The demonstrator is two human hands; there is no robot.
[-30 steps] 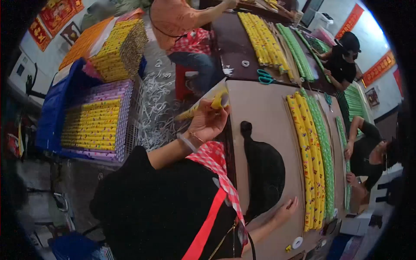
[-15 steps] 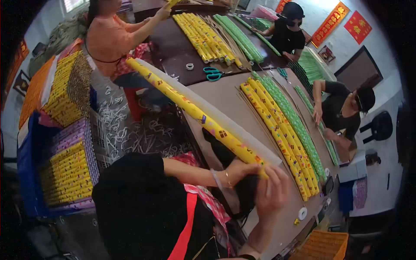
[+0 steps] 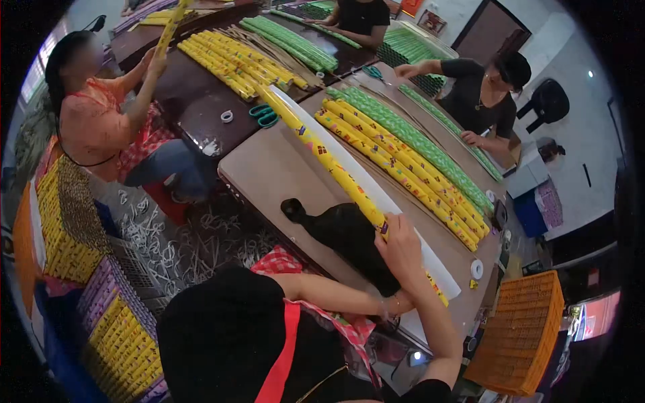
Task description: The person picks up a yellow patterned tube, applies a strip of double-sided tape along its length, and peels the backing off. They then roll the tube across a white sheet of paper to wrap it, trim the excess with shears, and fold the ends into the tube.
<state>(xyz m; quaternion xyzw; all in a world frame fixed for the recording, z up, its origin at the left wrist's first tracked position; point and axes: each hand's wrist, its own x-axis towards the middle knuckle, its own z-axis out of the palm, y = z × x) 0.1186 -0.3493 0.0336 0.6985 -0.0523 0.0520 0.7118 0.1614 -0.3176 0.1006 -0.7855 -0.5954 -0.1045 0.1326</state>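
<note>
A long roll of yellow gift-printed wrapping paper [image 3: 334, 166], its white inner sheet partly unrolled along one side, slants across the near table. My right hand [image 3: 401, 245] is closed around its lower part. My left arm crosses under the right forearm; only the edge of my left hand [image 3: 403, 301] shows, with its fingers hidden. Beneath my left arm and beside the roll lies a black baggy thing [image 3: 346, 235] I cannot name. Several finished yellow rolls [image 3: 403, 174] lie on the table beyond, alongside green rolls [image 3: 410, 144].
Teal-handled scissors [image 3: 263, 115] and a white tape ring [image 3: 227, 116] lie on the dark table. Another tape ring [image 3: 476, 269] sits near an orange basket [image 3: 517, 329]. Stacked yellow rolls [image 3: 124, 322] fill the lower left. Co-workers [image 3: 94, 131] sit around the tables.
The roll has come down from a raised slant to lie lower over the table. My right hand has moved up onto its side; my left hand has gone behind the right forearm. The view has shifted right.
</note>
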